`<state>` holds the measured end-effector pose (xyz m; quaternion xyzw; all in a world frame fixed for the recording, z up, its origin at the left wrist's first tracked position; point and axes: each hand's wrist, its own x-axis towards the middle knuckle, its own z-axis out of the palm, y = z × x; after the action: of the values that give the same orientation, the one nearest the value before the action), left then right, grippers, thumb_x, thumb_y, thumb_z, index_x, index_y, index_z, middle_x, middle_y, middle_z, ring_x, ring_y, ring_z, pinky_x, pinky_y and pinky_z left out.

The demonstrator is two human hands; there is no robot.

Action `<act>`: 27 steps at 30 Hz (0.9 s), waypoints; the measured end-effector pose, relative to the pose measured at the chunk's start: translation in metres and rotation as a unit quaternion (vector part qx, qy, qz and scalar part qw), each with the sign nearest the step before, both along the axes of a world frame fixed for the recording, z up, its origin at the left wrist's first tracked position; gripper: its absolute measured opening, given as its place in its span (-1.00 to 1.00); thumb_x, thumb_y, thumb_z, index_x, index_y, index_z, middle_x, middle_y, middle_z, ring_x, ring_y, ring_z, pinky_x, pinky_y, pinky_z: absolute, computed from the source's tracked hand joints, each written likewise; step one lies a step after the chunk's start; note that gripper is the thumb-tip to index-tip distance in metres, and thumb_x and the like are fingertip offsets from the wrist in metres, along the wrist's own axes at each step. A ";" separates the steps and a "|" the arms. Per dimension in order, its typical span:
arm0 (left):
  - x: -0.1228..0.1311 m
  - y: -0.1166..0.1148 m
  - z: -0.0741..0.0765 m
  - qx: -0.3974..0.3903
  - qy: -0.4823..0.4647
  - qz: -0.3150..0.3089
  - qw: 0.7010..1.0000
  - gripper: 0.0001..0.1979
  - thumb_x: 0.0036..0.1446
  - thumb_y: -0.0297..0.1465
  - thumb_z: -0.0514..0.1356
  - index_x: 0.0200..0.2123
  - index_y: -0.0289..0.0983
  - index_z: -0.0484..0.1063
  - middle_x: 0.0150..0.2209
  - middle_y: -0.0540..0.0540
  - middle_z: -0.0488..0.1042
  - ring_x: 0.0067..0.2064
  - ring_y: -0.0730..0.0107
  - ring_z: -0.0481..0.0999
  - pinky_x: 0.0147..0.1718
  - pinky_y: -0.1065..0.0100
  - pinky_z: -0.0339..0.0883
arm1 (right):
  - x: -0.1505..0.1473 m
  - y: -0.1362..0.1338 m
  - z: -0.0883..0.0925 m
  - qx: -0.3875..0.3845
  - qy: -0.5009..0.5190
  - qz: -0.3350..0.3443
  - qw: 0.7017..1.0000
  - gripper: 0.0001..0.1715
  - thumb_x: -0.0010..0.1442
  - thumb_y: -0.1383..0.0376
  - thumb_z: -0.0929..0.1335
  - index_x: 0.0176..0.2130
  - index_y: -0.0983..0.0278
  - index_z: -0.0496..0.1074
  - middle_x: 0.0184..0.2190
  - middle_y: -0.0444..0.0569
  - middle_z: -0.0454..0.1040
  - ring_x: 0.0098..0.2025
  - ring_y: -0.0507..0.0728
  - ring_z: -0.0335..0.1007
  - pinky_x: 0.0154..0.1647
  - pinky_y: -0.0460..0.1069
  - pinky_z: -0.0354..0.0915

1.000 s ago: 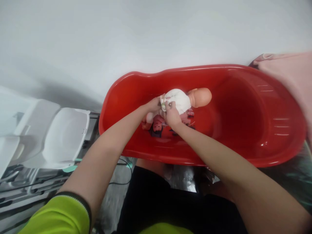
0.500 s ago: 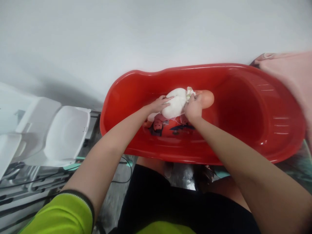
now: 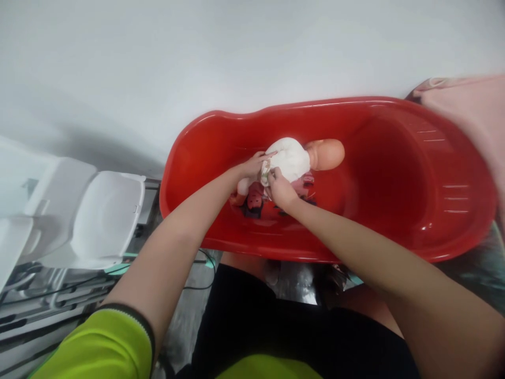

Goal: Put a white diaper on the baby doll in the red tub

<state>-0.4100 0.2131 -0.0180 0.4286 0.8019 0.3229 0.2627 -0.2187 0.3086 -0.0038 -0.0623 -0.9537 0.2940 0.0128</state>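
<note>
A baby doll (image 3: 290, 160) with a white cloth body and a bare orange-pink head lies in the red bathtub (image 3: 379, 231), head to the right. My left hand (image 3: 253, 165) grips the doll's lower body at its left end, the fingers reaching over the white fabric. A small pale patterned cloth (image 3: 265, 172) is pinched in my right hand (image 3: 281, 189) and pressed against the doll's lower body, close to my left fingers. Printed cartoon figures (image 3: 254, 200) show on the tub floor under the doll. My right thumb is partly hidden.
White plastic chairs (image 3: 106, 218) stand on the left beside metal bars and a dark cable (image 3: 203, 287). Pink fabric (image 3: 469, 110) lies behind the tub's right end. A pale wall (image 3: 252, 52) rises behind the tub.
My right hand has moved left with the cloth, from near the doll's neck to its lower body. My left hand has stayed on the doll.
</note>
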 end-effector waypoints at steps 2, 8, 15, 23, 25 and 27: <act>0.000 0.000 0.001 0.001 -0.041 0.013 0.999 -0.30 0.49 -0.02 0.23 0.59 -0.05 0.42 0.54 -0.28 0.33 0.48 -0.02 0.45 0.51 -0.07 0.40 | 0.009 0.017 0.007 0.016 -0.006 0.055 0.998 -0.41 0.48 0.37 0.34 0.41 0.32 0.49 0.33 0.25 0.45 0.04 0.18 0.50 0.17 0.01 0.46; 0.002 -0.002 0.013 -0.034 -0.044 0.024 0.998 -0.32 0.53 -0.11 0.08 0.63 0.01 0.35 0.53 -0.19 0.31 0.49 0.11 0.42 0.50 0.10 0.43 | 0.018 0.090 0.021 0.039 0.051 -0.112 0.992 -0.30 0.52 0.26 0.32 0.54 0.34 0.37 0.42 0.35 0.33 0.24 0.34 0.45 0.24 0.11 0.45; 0.007 -0.001 0.011 -0.027 -0.028 0.034 0.999 -0.34 0.52 -0.14 0.11 0.61 0.02 0.39 0.45 -0.21 0.39 0.44 0.04 0.44 0.45 0.05 0.47 | 0.003 0.027 0.022 0.040 -0.019 -0.158 0.986 -0.21 0.50 0.34 0.26 0.61 0.38 0.18 0.40 0.39 0.31 -0.01 0.21 0.52 0.11 0.07 0.48; 0.008 -0.002 0.010 -0.035 -0.011 0.026 0.999 -0.31 0.41 -0.01 0.34 0.55 0.08 0.47 0.45 -0.21 0.40 0.40 -0.11 0.48 0.38 -0.13 0.51 | 0.004 -0.001 0.018 0.053 -0.040 -0.028 0.997 -0.36 0.56 0.26 0.30 0.50 0.42 0.34 0.35 0.39 0.40 -0.08 0.20 0.54 0.00 0.04 0.45; 0.004 0.003 0.007 -0.033 -0.017 0.013 0.999 -0.36 0.44 -0.07 0.24 0.53 0.04 0.50 0.49 -0.21 0.38 0.47 -0.05 0.45 0.44 -0.04 0.47 | 0.015 0.024 0.021 0.070 -0.024 0.015 0.997 -0.34 0.54 0.23 0.34 0.51 0.36 0.37 0.37 0.35 0.41 -0.04 0.23 0.54 0.07 0.06 0.45; 0.001 0.007 0.003 -0.033 -0.023 0.008 0.999 -0.38 0.45 -0.14 0.16 0.51 0.00 0.52 0.55 -0.20 0.33 0.55 0.02 0.38 0.51 0.03 0.40 | 0.023 0.054 0.024 0.078 -0.008 0.015 0.997 -0.31 0.53 0.21 0.35 0.53 0.32 0.37 0.40 0.31 0.40 0.03 0.26 0.52 0.14 0.07 0.46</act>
<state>-0.4087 0.2197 -0.0150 0.4054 0.8094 0.3081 0.2926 -0.1961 0.3630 0.0205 -0.0488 -0.9746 0.2187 0.0056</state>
